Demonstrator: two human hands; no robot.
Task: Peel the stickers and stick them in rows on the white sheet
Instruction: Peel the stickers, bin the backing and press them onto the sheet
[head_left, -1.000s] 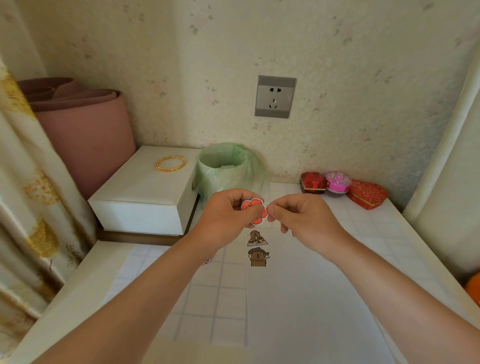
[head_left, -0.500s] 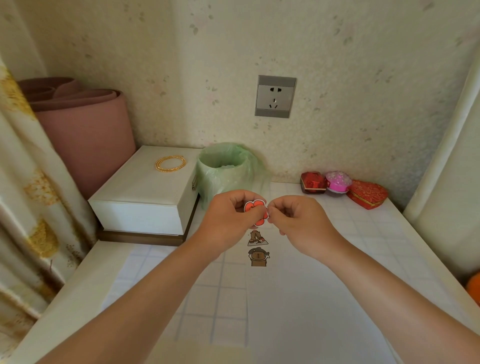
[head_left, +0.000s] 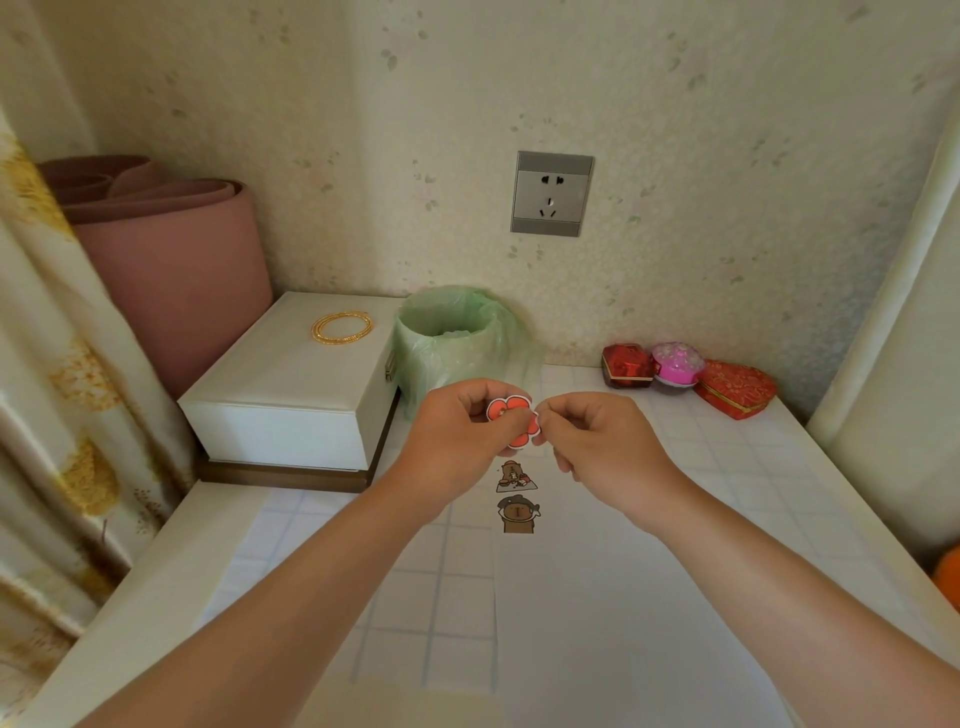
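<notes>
A red flower sticker (head_left: 511, 415) is held up above the table between both hands. My left hand (head_left: 457, 441) grips its left side with curled fingers and thumb. My right hand (head_left: 597, 441) pinches its right edge with fingertips. Below them the white sheet (head_left: 597, 597) lies flat on the table. Two brown bear stickers sit one under the other on the sheet: an upper bear sticker (head_left: 514, 475) and a lower bear sticker (head_left: 518, 514).
A white box (head_left: 291, 395) with a gold bangle (head_left: 342, 327) stands at the back left, beside a bin lined with a green bag (head_left: 452, 343). Red heart boxes (head_left: 735, 389) and a pink ball (head_left: 677, 364) sit at the back right. A curtain (head_left: 47, 415) hangs at left.
Both hands with the flower sticker have stayed almost in place, shifting only slightly upward; the fingertips of my right hand work at the sticker's right edge.
</notes>
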